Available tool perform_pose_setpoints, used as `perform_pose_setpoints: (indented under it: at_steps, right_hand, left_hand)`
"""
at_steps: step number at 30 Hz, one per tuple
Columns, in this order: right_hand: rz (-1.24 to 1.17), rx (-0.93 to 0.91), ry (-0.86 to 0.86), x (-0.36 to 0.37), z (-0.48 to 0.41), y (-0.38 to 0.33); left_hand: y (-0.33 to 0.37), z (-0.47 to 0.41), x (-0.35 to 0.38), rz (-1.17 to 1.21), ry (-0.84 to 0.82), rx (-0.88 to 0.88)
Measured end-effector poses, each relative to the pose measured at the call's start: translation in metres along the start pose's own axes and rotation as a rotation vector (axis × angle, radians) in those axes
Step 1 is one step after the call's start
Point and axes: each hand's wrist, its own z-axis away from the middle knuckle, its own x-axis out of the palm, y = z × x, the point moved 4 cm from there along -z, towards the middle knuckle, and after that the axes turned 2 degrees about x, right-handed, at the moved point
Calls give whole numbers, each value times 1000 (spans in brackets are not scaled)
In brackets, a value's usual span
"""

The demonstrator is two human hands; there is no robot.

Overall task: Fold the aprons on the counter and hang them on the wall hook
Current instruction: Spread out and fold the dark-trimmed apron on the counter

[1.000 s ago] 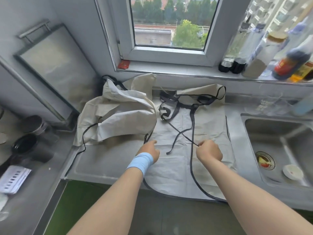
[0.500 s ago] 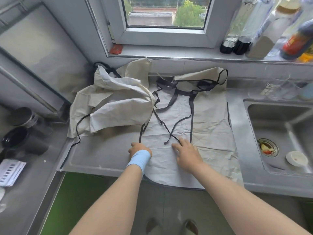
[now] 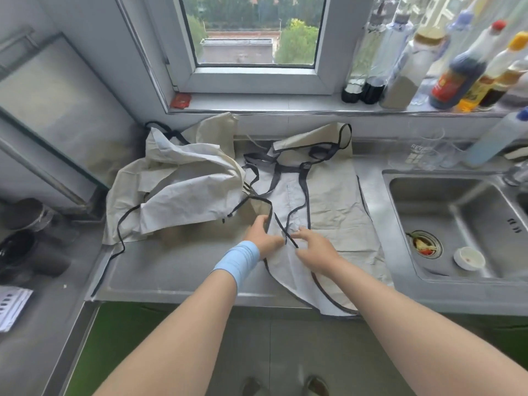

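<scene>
A beige apron (image 3: 331, 201) with black trim lies flat on the steel counter (image 3: 171, 267), its lower hem hanging over the front edge and its black straps (image 3: 288, 195) strewn across it. My left hand (image 3: 261, 238), with a blue wristband, grips the apron's left edge, which is lifted and curling over toward the middle. Just to its right, my right hand (image 3: 317, 250) rests with spread fingers on the cloth beside two loose strap ends. A second, crumpled beige apron (image 3: 183, 190) is heaped at the back left. No wall hook is in view.
A sink (image 3: 457, 224) with a small white cup is set into the counter at right. Bottles (image 3: 457, 75) line the windowsill, and glasses (image 3: 423, 150) stand below them. A metal board (image 3: 51, 110) leans on the left wall above dark pots (image 3: 20, 241).
My right hand let go of the strap, moved left and came down onto the cloth. My left hand has lifted the apron's left edge and turned it inward. The view has tilted down.
</scene>
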Motion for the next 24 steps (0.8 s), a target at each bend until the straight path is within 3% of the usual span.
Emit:
perform_pose_setpoints:
  at_steps: [4, 8, 13, 15, 17, 20, 22, 24]
  right_hand:
    - [-571, 183, -61, -53, 13, -12]
    - [-770, 325, -59, -108, 25, -2]
    - [-569, 459, -56, -142, 40, 50]
    - [-412, 531, 30, -143, 41, 81]
    - [-278, 559, 153, -140, 40, 112]
    - [-173, 569, 227, -133, 37, 151]
    - [-14, 574, 193, -123, 37, 166]
    - [89, 549, 115, -110, 36, 168]
  left_hand:
    - [49, 7, 26, 18, -45, 131]
    - [84, 12, 71, 15, -196, 223]
    - [93, 17, 138, -220, -525, 142]
    - [86, 17, 157, -191, -566, 47]
    - [77, 10, 160, -162, -419, 48]
    - [64, -5, 147, -405, -104, 174]
    - [53, -12, 145, -576, -59, 218]
    - [39, -19, 150, -750, -141, 225]
